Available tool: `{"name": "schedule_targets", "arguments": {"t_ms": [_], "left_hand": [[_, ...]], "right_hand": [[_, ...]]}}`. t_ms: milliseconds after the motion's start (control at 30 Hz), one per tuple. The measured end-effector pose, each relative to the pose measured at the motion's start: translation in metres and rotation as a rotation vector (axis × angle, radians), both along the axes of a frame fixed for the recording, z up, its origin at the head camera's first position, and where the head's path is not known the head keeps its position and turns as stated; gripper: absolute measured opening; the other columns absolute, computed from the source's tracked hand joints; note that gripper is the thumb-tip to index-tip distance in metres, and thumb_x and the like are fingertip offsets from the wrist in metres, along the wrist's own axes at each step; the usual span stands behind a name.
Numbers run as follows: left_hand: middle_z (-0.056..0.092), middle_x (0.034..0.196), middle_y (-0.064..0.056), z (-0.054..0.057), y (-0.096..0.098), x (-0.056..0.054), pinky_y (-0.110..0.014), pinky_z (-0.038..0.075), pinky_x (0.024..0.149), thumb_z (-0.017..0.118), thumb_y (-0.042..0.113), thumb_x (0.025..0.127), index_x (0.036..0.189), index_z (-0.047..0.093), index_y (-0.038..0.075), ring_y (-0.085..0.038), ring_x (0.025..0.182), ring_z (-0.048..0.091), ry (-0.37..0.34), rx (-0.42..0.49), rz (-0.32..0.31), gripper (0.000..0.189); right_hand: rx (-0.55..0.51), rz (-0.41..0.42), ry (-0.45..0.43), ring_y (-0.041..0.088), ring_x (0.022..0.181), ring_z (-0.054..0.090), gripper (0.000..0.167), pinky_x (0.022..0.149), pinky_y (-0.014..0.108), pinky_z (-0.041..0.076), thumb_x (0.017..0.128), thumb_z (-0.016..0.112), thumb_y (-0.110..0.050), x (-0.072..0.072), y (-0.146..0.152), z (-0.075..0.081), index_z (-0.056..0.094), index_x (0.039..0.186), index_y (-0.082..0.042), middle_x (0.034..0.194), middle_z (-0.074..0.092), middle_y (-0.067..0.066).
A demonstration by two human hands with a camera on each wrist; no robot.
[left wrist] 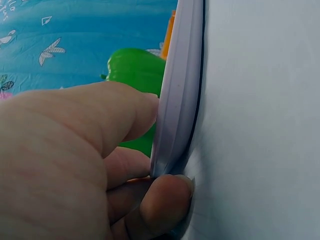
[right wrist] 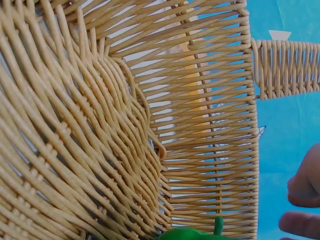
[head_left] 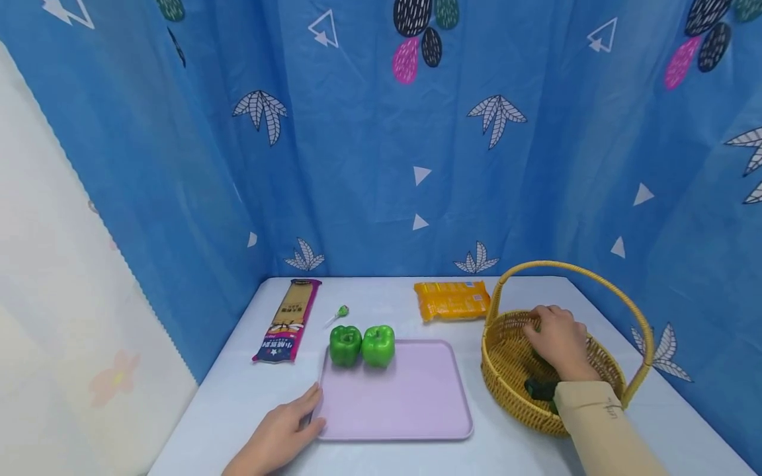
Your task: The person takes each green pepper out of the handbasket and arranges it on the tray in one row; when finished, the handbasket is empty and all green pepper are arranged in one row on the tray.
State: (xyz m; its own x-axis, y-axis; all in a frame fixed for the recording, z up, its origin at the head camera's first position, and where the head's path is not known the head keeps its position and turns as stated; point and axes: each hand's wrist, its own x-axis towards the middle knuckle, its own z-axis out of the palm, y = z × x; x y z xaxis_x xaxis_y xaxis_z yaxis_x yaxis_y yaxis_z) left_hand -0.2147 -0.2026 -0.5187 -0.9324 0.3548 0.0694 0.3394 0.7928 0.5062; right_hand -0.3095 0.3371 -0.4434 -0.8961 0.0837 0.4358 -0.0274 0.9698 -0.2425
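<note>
My left hand (head_left: 280, 430) pinches the left rim of a pale purple tray (head_left: 411, 403). In the left wrist view, thumb and fingers lie on either side of the tray's rim (left wrist: 177, 95). Two green bell peppers (head_left: 362, 346) stand side by side at the tray's back left. My right hand (head_left: 558, 338) reaches into a wicker basket (head_left: 506, 390), fingers bent downward. Below it lies something green, largely hidden. The right wrist view shows the top of a green pepper (right wrist: 197, 234) with its stem; the visible fingertips are apart from it. A dark green item (head_left: 538, 389) lies beside my wrist.
The basket's tall handle (head_left: 595, 274) arches above my right arm. An orange packet (head_left: 452, 301) lies behind the tray. At the back left are a long noodle-like packet (head_left: 288, 320) and a small green lollipop (head_left: 340, 313). Blue curtain surrounds the white table.
</note>
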Motion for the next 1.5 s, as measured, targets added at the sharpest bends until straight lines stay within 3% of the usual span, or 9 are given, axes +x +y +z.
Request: {"name": "schedule_targets", "arguments": {"t_ms": [233,467,667,867,933,1067,1500], "left_hand": [[0.049,0.157,-0.010,0.001,0.000,-0.001,-0.053,0.048,0.110,0.061,0.055,0.099,0.148,0.054,0.005,-0.030,0.138,0.055,0.005,-0.005,0.002,0.070],[0.049,0.157,-0.010,0.002,0.001,0.001,-0.053,0.048,0.110,0.061,0.055,0.099,0.149,0.054,0.005,-0.030,0.139,0.054,-0.013,-0.003,0.008,0.071],[0.049,0.158,-0.009,0.003,0.001,0.001,-0.054,0.048,0.110,0.062,0.055,0.099,0.149,0.054,0.005,-0.030,0.139,0.054,-0.018,-0.004,0.013,0.071],[0.050,0.157,-0.010,0.003,0.001,0.001,-0.054,0.048,0.110,0.062,0.054,0.099,0.149,0.054,0.005,-0.030,0.139,0.055,-0.016,-0.008,0.013,0.070],[0.050,0.157,-0.010,0.003,0.002,0.001,-0.054,0.048,0.110,0.062,0.053,0.099,0.148,0.054,0.005,-0.030,0.139,0.055,-0.014,-0.006,0.012,0.070],[0.050,0.157,-0.010,0.004,0.002,0.001,-0.054,0.048,0.110,0.062,0.053,0.099,0.148,0.055,0.005,-0.031,0.139,0.055,-0.018,-0.001,0.011,0.070],[0.050,0.157,-0.010,0.004,0.001,0.001,-0.054,0.048,0.110,0.062,0.054,0.099,0.148,0.055,0.005,-0.031,0.138,0.055,-0.022,0.002,0.014,0.070]], "right_hand": [[-0.031,-0.071,-0.062,0.052,0.098,0.056,0.035,0.073,0.073,0.043,0.095,0.064,-0.021,0.000,0.006,-0.003,0.065,0.118,0.005,0.109,0.063,0.030],[-0.100,-0.098,-0.146,0.054,0.094,0.056,0.041,0.066,0.063,0.048,0.096,0.062,-0.019,0.003,0.009,-0.005,0.061,0.123,0.012,0.109,0.058,0.036],[-0.101,-0.031,-0.168,0.052,0.095,0.057,0.039,0.070,0.058,0.051,0.095,0.065,-0.013,0.002,0.009,-0.005,0.060,0.123,0.014,0.112,0.056,0.038],[-0.170,0.081,-0.182,0.032,0.074,0.054,0.033,0.056,0.041,0.046,0.095,0.066,-0.013,-0.003,0.006,-0.005,0.063,0.120,0.009,0.112,0.059,0.033],[-0.195,0.142,-0.185,0.030,0.076,0.056,0.032,0.057,0.039,0.046,0.095,0.067,-0.013,-0.005,0.004,-0.006,0.065,0.119,0.007,0.114,0.061,0.031],[-0.207,0.217,-0.180,0.037,0.093,0.064,0.030,0.066,0.045,0.054,0.094,0.071,-0.014,-0.007,0.002,-0.006,0.067,0.118,0.003,0.119,0.065,0.029],[-0.243,0.201,-0.193,0.044,0.103,0.064,0.038,0.074,0.052,0.057,0.094,0.073,-0.015,-0.007,0.000,-0.006,0.064,0.125,0.004,0.123,0.063,0.031]]}}
